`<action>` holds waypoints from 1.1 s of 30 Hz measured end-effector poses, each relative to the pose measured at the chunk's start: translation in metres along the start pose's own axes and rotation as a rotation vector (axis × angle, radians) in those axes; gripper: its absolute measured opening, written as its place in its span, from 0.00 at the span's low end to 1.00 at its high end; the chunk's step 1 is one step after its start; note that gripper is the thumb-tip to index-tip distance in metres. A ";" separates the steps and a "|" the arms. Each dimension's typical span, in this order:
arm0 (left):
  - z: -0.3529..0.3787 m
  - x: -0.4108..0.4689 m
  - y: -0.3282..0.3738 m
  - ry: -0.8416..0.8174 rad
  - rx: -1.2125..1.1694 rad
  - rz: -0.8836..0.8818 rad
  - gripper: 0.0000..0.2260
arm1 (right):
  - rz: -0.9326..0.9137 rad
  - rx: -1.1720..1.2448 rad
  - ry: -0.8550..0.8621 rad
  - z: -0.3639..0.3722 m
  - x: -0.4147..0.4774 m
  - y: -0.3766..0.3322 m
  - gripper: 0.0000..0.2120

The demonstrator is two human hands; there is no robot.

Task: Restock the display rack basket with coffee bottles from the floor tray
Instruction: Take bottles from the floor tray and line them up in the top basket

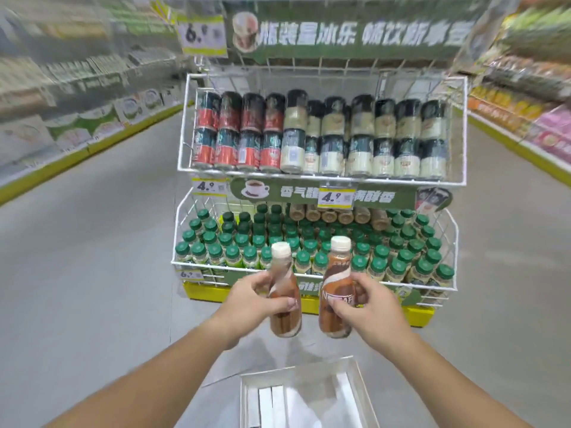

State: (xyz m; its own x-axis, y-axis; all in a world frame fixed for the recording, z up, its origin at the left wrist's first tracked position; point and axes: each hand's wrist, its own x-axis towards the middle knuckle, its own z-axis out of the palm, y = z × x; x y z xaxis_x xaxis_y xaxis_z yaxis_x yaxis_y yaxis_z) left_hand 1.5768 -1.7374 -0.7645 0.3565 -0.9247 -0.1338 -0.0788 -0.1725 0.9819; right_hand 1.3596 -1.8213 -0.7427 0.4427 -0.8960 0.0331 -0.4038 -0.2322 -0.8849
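My left hand grips a brown coffee bottle with a cream cap, held upright and tilted slightly. My right hand grips a second brown coffee bottle of the same kind. Both bottles hang in front of the lower white wire basket of the display rack, just below its front rim. That basket holds many green-capped bottles and a back row of brown bottles. On the floor below my arms lies the white tray; I see no bottles in its visible part.
An upper wire basket carries red and cream cans stacked two high. Green signs and yellow price tags hang on the rack, which stands on a yellow base. Stocked shelves line the aisle at left and right. Grey floor surrounds the rack.
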 end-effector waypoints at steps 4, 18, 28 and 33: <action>-0.032 -0.010 0.139 0.027 0.014 0.064 0.14 | -0.054 0.019 0.037 -0.052 0.010 -0.127 0.11; -0.137 -0.051 0.563 0.052 0.043 0.245 0.11 | -0.168 -0.023 0.062 -0.223 0.043 -0.518 0.10; -0.191 -0.021 0.766 0.086 0.090 0.301 0.20 | -0.232 -0.053 0.101 -0.308 0.105 -0.696 0.07; -0.189 0.018 0.819 0.151 0.126 0.307 0.24 | -0.239 -0.107 0.079 -0.340 0.155 -0.730 0.10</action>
State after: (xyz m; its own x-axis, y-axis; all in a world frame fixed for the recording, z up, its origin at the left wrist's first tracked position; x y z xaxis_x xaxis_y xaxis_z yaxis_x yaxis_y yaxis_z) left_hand 1.6944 -1.8316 0.0623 0.4310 -0.8811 0.1950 -0.3143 0.0560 0.9477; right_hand 1.4511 -1.9197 0.0659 0.4738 -0.8366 0.2749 -0.3792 -0.4756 -0.7937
